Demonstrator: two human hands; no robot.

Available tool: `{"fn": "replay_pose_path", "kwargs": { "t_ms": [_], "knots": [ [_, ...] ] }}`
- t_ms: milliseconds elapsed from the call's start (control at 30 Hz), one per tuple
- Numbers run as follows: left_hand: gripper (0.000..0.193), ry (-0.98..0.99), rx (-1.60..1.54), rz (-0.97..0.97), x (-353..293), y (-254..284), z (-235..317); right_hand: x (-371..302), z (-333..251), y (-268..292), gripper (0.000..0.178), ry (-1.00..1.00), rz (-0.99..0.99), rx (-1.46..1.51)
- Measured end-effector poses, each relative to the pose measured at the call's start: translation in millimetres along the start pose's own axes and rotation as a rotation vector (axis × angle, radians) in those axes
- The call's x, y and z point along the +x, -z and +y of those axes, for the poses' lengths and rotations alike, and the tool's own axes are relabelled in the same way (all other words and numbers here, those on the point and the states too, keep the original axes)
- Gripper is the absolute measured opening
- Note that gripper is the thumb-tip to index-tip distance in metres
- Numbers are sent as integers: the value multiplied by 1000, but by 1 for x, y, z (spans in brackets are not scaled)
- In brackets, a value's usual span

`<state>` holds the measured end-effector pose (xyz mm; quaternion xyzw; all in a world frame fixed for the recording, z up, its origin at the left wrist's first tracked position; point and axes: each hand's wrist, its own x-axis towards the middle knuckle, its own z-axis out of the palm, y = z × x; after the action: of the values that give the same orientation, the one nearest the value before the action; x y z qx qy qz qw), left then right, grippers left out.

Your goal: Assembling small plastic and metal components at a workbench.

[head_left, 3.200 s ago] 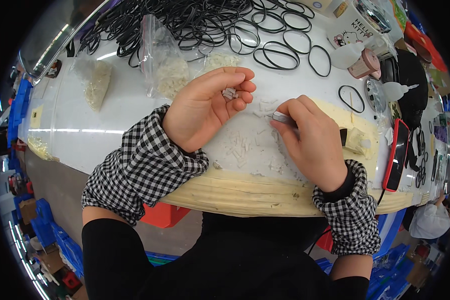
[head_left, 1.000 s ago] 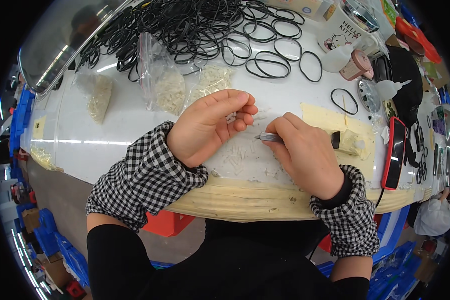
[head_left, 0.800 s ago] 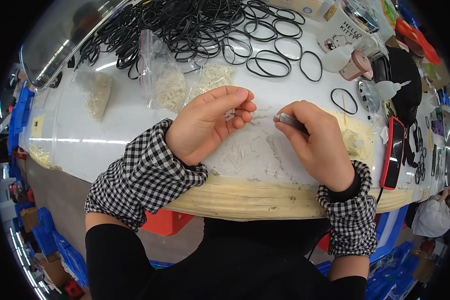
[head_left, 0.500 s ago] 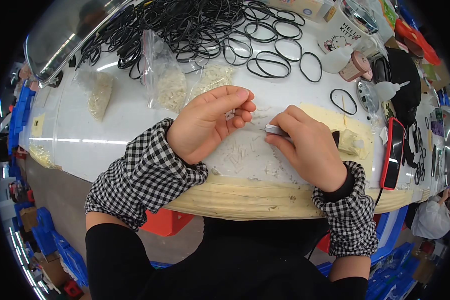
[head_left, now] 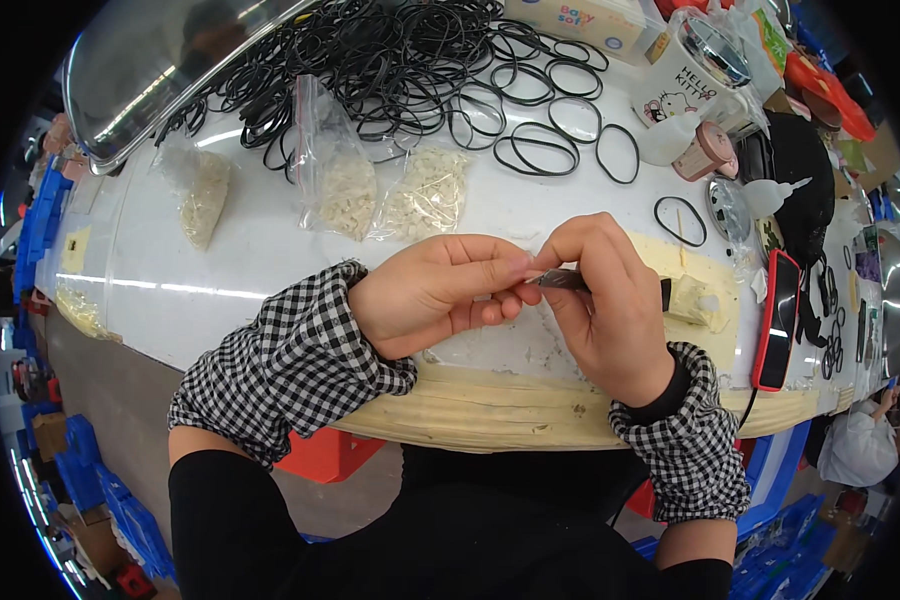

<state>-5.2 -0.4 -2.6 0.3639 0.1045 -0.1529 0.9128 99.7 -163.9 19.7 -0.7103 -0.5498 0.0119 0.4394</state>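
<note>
My left hand is closed in a pinch, thumb against fingertips. Whatever it grips is too small to make out. Right beside it, my right hand holds a slim grey metal tool with a dark rear end showing behind the hand. The tool's tip meets the left fingertips, and its exact kind is hidden by my fingers. Beyond the left hand lie clear bags of small cream-coloured pieces: a zip bag and a fuller bag.
A heap of black rubber rings covers the back of the table, with loose rings to its right. Another small bag lies left. On the right are a yellowish block, a red-edged phone, a white squeeze bottle and a pink-lidded jar.
My hands have come together, the left moving right and down until its fingertips meet the tool in my right hand. The view has shifted slightly.
</note>
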Motion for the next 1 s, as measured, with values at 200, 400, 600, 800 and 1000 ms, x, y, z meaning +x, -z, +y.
{"fn": "replay_pose_path", "kwargs": {
  "t_ms": [200, 400, 600, 800, 1000],
  "knots": [
    [20, -43, 108, 35, -3, -4, 5, 5, -6, 6, 25, -19, -20, 128],
    [18, -103, 235, 67, -2, -6, 5, 0, 1, 6, 23, -125, -21, 120],
    [19, -118, 229, 160, -2, -6, 3, 3, -4, 7, 16, -191, -4, 131],
    [18, -101, 60, 145, -3, -9, 4, 2, -7, 5, 16, -163, 57, 85],
    [17, -119, -44, 60, -3, 0, 3, -1, -5, -1, 16, 32, 102, 24]
  ]
}}
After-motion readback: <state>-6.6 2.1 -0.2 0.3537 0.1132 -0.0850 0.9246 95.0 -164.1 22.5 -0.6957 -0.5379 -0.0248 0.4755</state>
